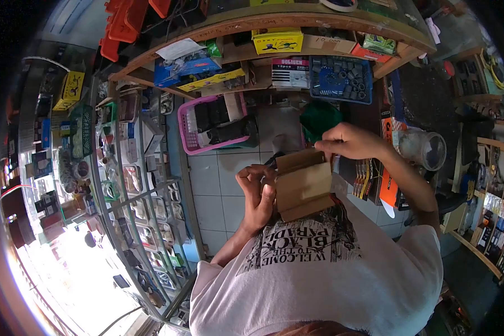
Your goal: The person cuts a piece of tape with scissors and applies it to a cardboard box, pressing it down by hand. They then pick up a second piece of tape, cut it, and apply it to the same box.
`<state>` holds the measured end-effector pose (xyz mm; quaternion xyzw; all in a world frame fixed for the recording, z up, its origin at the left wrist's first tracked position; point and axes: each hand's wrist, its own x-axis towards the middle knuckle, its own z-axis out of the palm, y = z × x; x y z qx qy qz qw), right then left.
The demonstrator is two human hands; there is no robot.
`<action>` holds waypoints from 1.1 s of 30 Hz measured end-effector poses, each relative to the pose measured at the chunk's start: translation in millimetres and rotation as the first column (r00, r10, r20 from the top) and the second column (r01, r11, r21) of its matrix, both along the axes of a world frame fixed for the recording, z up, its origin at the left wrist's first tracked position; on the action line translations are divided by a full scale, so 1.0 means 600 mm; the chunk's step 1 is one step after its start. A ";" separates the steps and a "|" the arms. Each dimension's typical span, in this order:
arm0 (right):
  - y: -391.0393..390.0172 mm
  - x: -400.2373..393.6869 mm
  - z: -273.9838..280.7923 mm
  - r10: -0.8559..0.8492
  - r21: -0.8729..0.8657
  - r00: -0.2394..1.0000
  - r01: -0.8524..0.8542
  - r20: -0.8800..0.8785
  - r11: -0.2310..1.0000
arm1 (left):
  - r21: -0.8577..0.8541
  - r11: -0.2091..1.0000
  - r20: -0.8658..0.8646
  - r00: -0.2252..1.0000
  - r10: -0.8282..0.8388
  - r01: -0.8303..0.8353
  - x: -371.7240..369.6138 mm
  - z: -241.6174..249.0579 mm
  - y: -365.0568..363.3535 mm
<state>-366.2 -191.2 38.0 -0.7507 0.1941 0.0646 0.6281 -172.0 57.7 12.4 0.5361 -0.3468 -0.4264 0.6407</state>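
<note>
A small brown cardboard box (303,187) with raised flaps is held in front of the printed white shirt. On its left side is my left hand (257,196), its fingers curled and its thumb against the box's edge; what those fingers hold, if anything, is hidden. My right hand (347,141) pinches the upper right corner of the box between thumb and fingers. Behind the box stands a dark green container (321,119), partly hidden by my right hand.
A pink basket (186,130) with dark items stands on the tiled floor. Ahead, a wooden shelf (263,23) holds a blue tray (341,98) of grey fittings. Glass shelving runs along the left. A clear jar (425,148) and orange boxes are at the right.
</note>
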 end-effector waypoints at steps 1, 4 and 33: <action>-0.001 0.003 0.002 -0.024 0.037 1.000 0.024 0.008 0.999 | 0.012 1.000 -0.059 0.998 -0.001 0.001 -0.005 0.005 -0.001; 0.002 0.014 0.028 -0.023 0.026 0.993 0.027 -0.115 0.999 | 0.050 0.998 -0.071 0.997 -0.036 0.040 -0.003 0.007 0.001; 0.078 0.032 0.009 0.220 0.075 0.975 -0.221 0.032 0.972 | -0.175 0.971 0.015 0.986 -0.163 0.164 -0.031 -0.005 -0.012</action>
